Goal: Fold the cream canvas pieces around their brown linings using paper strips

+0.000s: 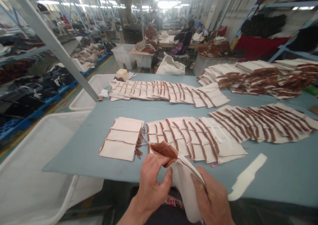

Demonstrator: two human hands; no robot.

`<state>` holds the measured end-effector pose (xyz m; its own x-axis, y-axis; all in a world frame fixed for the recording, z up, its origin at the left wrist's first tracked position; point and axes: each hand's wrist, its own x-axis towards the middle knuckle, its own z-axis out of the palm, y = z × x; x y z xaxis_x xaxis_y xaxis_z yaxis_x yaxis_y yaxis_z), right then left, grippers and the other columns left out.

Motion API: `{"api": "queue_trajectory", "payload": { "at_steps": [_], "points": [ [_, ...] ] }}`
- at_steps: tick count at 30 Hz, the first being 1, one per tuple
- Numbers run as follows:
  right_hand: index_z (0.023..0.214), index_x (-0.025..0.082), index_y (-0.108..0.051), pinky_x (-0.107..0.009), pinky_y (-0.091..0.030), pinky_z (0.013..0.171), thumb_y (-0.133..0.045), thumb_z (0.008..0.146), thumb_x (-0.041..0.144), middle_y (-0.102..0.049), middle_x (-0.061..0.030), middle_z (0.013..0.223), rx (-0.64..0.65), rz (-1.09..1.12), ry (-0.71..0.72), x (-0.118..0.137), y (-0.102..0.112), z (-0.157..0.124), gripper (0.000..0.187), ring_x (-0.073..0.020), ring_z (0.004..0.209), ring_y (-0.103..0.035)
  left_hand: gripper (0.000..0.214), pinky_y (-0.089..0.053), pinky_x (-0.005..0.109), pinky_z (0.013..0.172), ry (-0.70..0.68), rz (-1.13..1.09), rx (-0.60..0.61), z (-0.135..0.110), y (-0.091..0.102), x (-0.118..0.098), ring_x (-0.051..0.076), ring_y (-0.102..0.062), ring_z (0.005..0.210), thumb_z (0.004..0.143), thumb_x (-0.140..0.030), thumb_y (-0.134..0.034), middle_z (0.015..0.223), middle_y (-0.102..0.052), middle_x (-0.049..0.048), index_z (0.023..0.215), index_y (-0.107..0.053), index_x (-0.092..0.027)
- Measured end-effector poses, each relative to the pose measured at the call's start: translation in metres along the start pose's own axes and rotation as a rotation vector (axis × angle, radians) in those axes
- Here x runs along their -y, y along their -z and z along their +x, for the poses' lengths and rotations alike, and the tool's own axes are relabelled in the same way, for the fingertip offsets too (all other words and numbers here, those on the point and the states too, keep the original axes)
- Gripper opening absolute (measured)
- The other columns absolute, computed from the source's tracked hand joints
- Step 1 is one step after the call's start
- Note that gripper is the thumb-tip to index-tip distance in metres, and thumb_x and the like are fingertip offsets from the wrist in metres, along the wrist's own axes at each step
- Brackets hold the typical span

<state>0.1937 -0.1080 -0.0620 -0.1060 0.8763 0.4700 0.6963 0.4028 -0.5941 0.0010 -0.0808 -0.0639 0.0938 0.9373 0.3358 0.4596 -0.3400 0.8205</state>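
Between my hands, over the table's front edge, is a cream fabric piece (185, 180) with a brown inner side that shows at its gaping end. My left hand (155, 178) pinches the brown edge at that end. Along the right side of the fabric piece, my right hand (212, 195) is wrapped round it. Just beyond lies a row of overlapping cream pieces (180, 134) with brown edges. To the left of that row sits a neat stack of cream pieces (121, 135), brown strings trailing from its right side.
A blue-grey table (81, 145) carries more rows of cream pieces (159, 91) and a large pile (263, 76) at back right. A pale strip (248, 175) lies near the right front edge. White bins (44, 145) stand left; a metal post (54, 43) slants there. A person (184, 38) sits farther back.
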Motion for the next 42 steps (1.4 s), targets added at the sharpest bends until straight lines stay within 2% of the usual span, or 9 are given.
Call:
{"api": "queue_trajectory", "payload": {
  "at_steps": [5,9,12,14,17,20,24,32,42],
  "points": [
    [0.102,0.021,-0.065,-0.027,-0.051,0.062,-0.043,0.106,0.018,-0.071,-0.0034,0.079,0.228,-0.019,0.212,-0.005,0.015,0.022,0.023,-0.0185,0.069,-0.070,0.009,-0.044,0.031,0.083,0.160,-0.215,0.292,0.021,0.030,-0.023,0.021,-0.057,0.087,0.086,-0.018,-0.056,0.092,-0.065,0.0037,0.091,-0.063,-0.019],
    [0.100,0.020,-0.067,-0.029,-0.049,0.062,-0.043,0.107,0.018,-0.070,-0.0038,0.076,0.328,-0.097,0.299,-0.008,0.020,0.031,0.025,-0.0191,0.068,-0.069,0.021,-0.041,0.028,0.075,0.298,-0.262,0.439,0.029,0.046,-0.040,0.019,-0.051,0.079,0.094,-0.029,-0.048,0.081,-0.060,0.0017,0.081,-0.060,-0.019],
    [0.113,0.019,-0.065,-0.030,-0.052,0.066,-0.048,0.105,0.020,-0.074,-0.0046,0.085,0.312,-0.068,0.262,-0.004,0.020,0.031,0.019,-0.0194,0.073,-0.071,0.031,-0.041,0.028,0.076,0.378,-0.242,0.396,0.027,0.049,-0.048,0.020,-0.054,0.082,0.101,-0.037,-0.045,0.083,-0.061,0.0027,0.081,-0.059,-0.019],
    [0.121,0.019,-0.061,-0.029,-0.053,0.067,-0.056,0.099,0.022,-0.074,-0.0038,0.089,0.283,0.021,0.123,0.003,0.020,0.032,0.023,-0.0184,0.074,-0.070,0.032,-0.042,0.027,0.078,0.375,-0.219,0.379,0.026,0.050,-0.052,0.020,-0.055,0.084,0.103,-0.038,-0.044,0.084,-0.062,0.0025,0.081,-0.059,-0.020],
    [0.101,0.021,-0.061,-0.026,-0.049,0.061,-0.062,0.090,0.028,-0.066,0.0004,0.080,0.302,0.251,-0.124,0.017,0.022,0.043,0.014,-0.0153,0.066,-0.060,0.032,-0.041,0.026,0.074,0.347,-0.176,0.410,0.025,0.052,-0.055,0.018,-0.055,0.079,0.103,-0.034,-0.044,0.081,-0.062,0.0014,0.079,-0.059,-0.020],
    [0.086,0.022,-0.057,-0.025,-0.045,0.061,-0.062,0.090,0.035,-0.057,0.0019,0.074,0.449,0.502,-0.290,0.029,0.023,0.061,0.014,-0.0142,0.066,-0.053,0.029,-0.041,0.025,0.072,0.347,-0.151,0.435,0.026,0.053,-0.058,0.017,-0.057,0.077,0.102,-0.031,-0.046,0.080,-0.065,0.0013,0.081,-0.063,-0.019],
    [0.085,0.021,-0.053,-0.024,-0.038,0.058,-0.062,0.093,0.045,-0.050,0.0040,0.071,0.720,0.777,-0.452,0.031,0.018,0.080,0.027,-0.0128,0.065,-0.046,0.025,-0.041,0.025,0.070,0.353,-0.143,0.432,0.028,0.055,-0.062,0.017,-0.058,0.073,0.097,-0.030,-0.051,0.076,-0.066,0.0008,0.081,-0.066,-0.018],
    [0.086,0.019,-0.050,-0.022,-0.030,0.056,-0.068,0.085,0.074,-0.044,0.0059,0.073,0.912,1.101,-0.532,0.019,0.011,0.088,0.057,-0.0103,0.064,-0.037,0.024,-0.039,0.023,0.062,0.371,-0.200,0.369,0.031,0.053,-0.063,0.013,-0.052,0.063,0.090,-0.025,-0.052,0.065,-0.058,-0.0013,0.070,-0.061,-0.017],
    [0.082,0.019,-0.049,-0.022,-0.029,0.054,-0.069,0.087,0.069,-0.041,0.0077,0.068,0.965,1.114,-0.504,0.019,0.009,0.097,0.054,-0.0085,0.060,-0.035,0.023,-0.036,0.023,0.061,0.386,-0.324,0.328,0.032,0.052,-0.051,0.012,-0.045,0.061,0.086,-0.026,-0.054,0.063,-0.052,-0.0021,0.067,-0.060,-0.016]
  ]
}}
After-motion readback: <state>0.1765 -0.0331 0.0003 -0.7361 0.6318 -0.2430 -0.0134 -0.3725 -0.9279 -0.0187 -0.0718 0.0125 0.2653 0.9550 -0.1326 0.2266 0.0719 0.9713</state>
